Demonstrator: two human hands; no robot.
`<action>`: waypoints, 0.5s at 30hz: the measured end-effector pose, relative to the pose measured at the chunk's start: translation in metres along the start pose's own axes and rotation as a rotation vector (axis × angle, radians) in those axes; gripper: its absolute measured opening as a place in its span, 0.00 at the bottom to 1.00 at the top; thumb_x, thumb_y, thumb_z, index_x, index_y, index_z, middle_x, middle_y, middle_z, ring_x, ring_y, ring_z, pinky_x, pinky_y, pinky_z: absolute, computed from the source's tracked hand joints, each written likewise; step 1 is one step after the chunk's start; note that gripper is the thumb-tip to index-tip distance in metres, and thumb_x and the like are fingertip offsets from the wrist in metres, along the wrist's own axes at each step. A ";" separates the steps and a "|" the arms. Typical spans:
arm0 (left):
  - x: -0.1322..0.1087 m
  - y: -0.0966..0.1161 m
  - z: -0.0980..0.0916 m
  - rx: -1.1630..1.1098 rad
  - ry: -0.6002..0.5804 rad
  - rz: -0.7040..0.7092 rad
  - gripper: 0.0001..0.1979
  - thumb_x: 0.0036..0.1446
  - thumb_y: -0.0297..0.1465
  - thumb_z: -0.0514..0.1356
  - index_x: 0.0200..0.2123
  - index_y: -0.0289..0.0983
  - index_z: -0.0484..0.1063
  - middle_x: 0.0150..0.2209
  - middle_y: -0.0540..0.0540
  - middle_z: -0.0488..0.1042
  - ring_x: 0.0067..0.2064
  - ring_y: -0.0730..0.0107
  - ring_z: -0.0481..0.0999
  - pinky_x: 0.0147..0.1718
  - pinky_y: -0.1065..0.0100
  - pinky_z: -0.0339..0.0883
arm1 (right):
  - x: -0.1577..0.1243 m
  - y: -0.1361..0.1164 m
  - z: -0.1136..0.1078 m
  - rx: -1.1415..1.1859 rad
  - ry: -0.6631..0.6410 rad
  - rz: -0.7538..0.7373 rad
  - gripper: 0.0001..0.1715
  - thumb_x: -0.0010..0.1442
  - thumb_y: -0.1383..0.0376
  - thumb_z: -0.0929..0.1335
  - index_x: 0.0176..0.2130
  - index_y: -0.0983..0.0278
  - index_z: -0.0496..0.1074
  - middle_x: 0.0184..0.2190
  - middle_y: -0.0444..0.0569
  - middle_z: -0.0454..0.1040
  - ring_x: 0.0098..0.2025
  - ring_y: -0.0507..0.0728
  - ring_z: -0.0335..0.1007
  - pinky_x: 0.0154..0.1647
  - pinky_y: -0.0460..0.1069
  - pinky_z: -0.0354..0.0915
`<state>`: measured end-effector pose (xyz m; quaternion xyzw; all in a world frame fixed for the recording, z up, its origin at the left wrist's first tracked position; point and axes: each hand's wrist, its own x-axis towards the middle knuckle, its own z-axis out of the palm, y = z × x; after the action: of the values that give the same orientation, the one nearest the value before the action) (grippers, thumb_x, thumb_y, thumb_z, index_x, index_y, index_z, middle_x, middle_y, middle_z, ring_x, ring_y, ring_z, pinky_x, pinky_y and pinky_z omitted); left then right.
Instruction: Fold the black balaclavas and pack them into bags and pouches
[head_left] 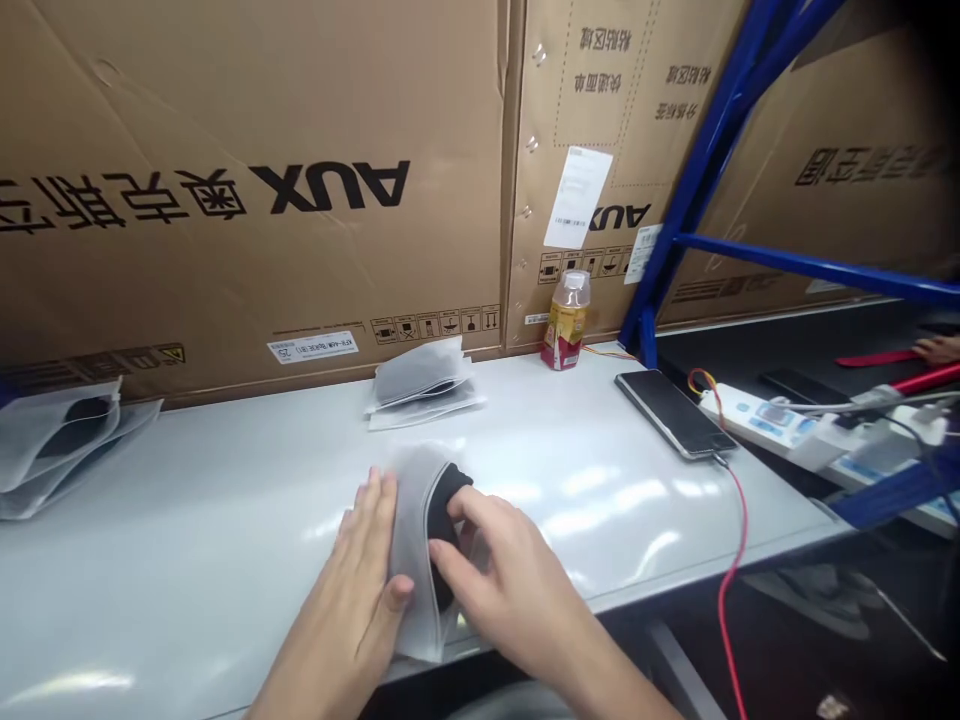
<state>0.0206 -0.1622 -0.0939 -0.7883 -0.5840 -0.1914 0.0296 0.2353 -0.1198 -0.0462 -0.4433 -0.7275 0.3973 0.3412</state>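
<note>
A frosted bag (409, 560) sits on the white bench (187, 570) near its front edge, with a black item (448, 510) partly inside; the bag's open end is hidden by the fingers, so how far the item goes in cannot be told; the bag lies between the two hands; the left hand (345, 590) presses flat against the bag's left side, its thumb lapping the edge; the right hand (502, 570) curls over from the right, fingers (450, 555) closed on the black item through the bag; both hands are clamped on it together; behind them stands a stack of bagged dark items (420, 380); a second stack (60, 445) lies at the bench's left end; further right are a bottle (566, 322) with a clear cap, a black phone (670, 412) on a red cable (731, 590), and a power strip (754, 425); large AUX cartons (255, 170) line the back beside a blue shelf frame (720, 170); another person's hand (937, 348) shows at the far right edge.
</note>
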 end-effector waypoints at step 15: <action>-0.044 -0.132 -0.037 0.234 -0.156 -0.367 0.31 0.71 0.49 0.54 0.73 0.49 0.58 0.71 0.36 0.64 0.71 0.20 0.54 0.60 0.15 0.49 | 0.004 0.034 -0.064 0.633 0.025 0.119 0.10 0.65 0.58 0.70 0.42 0.59 0.67 0.37 0.45 0.73 0.36 0.55 0.71 0.37 0.49 0.69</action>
<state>-0.1229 -0.1701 -0.0978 -0.6724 -0.7364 -0.0630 0.0403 0.3012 -0.0882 -0.0468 -0.3620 -0.5363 0.6175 0.4472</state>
